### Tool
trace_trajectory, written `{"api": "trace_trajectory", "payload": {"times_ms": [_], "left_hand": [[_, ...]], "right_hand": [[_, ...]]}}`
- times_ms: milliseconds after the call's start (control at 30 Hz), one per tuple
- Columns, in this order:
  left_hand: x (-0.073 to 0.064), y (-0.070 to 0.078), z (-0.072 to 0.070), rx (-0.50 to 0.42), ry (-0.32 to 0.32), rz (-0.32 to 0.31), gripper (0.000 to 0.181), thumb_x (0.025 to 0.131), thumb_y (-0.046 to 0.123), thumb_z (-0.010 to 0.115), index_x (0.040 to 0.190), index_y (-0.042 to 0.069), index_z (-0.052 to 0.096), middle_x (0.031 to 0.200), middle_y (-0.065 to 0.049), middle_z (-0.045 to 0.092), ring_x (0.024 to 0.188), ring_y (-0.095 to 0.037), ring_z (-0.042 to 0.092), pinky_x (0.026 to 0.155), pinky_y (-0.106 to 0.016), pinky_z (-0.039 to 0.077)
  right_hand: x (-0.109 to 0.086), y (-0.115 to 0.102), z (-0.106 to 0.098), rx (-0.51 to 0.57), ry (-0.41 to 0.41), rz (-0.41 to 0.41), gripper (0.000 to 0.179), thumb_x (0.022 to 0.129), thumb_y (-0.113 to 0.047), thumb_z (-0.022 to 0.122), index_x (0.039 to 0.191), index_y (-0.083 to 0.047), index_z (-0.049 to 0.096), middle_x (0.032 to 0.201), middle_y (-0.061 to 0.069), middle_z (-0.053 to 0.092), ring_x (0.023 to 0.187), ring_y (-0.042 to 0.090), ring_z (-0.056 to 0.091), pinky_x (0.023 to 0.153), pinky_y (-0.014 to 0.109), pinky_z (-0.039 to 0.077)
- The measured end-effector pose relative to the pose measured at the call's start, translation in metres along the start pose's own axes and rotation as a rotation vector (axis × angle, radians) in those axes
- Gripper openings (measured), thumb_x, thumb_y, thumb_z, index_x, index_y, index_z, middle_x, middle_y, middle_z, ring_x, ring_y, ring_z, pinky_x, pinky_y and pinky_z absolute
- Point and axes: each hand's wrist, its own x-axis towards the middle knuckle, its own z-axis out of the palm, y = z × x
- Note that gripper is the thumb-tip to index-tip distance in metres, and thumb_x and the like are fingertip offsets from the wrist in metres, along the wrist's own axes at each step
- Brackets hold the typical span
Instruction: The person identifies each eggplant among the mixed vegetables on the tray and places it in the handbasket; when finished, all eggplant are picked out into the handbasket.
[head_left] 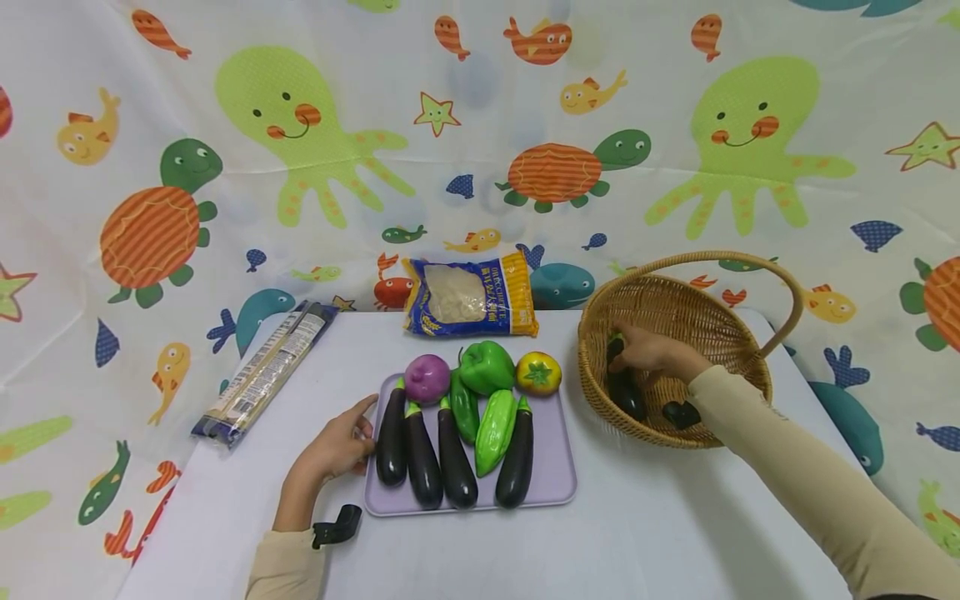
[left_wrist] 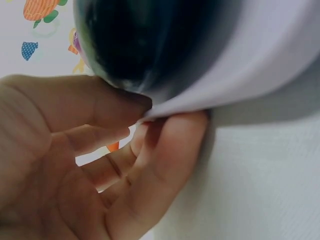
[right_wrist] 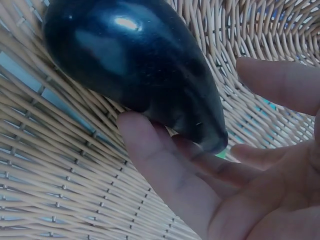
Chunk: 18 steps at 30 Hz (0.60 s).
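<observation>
At the tray's left edge my left hand (head_left: 333,450) pinches the rim of the lilac tray (head_left: 555,492); in the left wrist view the rim (left_wrist: 250,82) lies between its digits, right under an eggplant (left_wrist: 135,45). The tray holds several eggplants (head_left: 392,442), a purple onion (head_left: 427,379), a green bell pepper (head_left: 487,367), other green vegetables and a yellow fruit (head_left: 538,373). Inside the wicker basket (head_left: 690,308), my right hand (head_left: 652,350) touches a dark eggplant (right_wrist: 140,65) near its stem end. Its fingers lie along the underside, while one digit stands clear of it.
A blue and yellow pasta bag (head_left: 468,296) stands behind the tray. Long packaged noodles (head_left: 266,375) lie at the left of the white table (head_left: 645,533). The basket's arched handle (head_left: 787,292) rises at the right. A sea-animal curtain (head_left: 480,150) hangs behind.
</observation>
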Motion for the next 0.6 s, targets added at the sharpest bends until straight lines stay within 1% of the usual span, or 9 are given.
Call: {"api": "trace_trajectory", "payload": {"times_ms": [100,200,467,600], "left_hand": [[-0.0013,0.0004,0.0001,-0.008,-0.004,-0.004,0.081,0.081,-0.012,0.058,0.157,-0.002,0.031,0.094,-0.014,0.053,0.065,-0.022,0.057,0.051,-0.036,0.057],[-0.0018,0.0006,0.0002,-0.011,-0.006,-0.003,0.081,0.081,-0.012,0.058,0.157,-0.002,0.031,0.094,-0.014,0.054,0.065,-0.022,0.057,0.051,-0.036,0.057],[-0.0017,0.001,-0.0001,-0.009,-0.004,0.013,0.081,0.081,-0.013,0.058,0.157,-0.003,0.031,0.093,-0.013,0.053,0.065,-0.022,0.057,0.05,-0.037,0.057],[-0.0022,0.0018,-0.0001,-0.015,-0.003,0.018,0.081,0.081,-0.013,0.058,0.156,-0.003,0.031,0.093,-0.013,0.053,0.066,-0.022,0.056,0.051,-0.038,0.058]], "right_hand": [[-0.0008,0.0014,-0.0013,0.008,0.001,-0.002,0.083,0.099,-0.007,0.057,0.16,0.002,0.002,0.151,0.045,0.021,0.127,0.065,0.042,0.075,0.058,0.061],[-0.0016,0.0028,-0.0024,0.012,0.006,-0.007,0.083,0.099,-0.009,0.057,0.16,0.002,0.001,0.15,0.045,0.021,0.127,0.064,0.042,0.074,0.058,0.061],[-0.0048,0.0019,-0.0054,0.004,0.018,-0.007,0.072,0.101,-0.011,0.054,0.158,0.004,0.012,0.141,0.042,0.038,0.125,0.06,0.047,0.074,0.055,0.062],[-0.0077,-0.0011,-0.0081,-0.013,0.041,0.0,0.071,0.101,-0.012,0.054,0.157,0.007,0.014,0.137,0.039,0.044,0.123,0.057,0.051,0.075,0.055,0.062]]}}
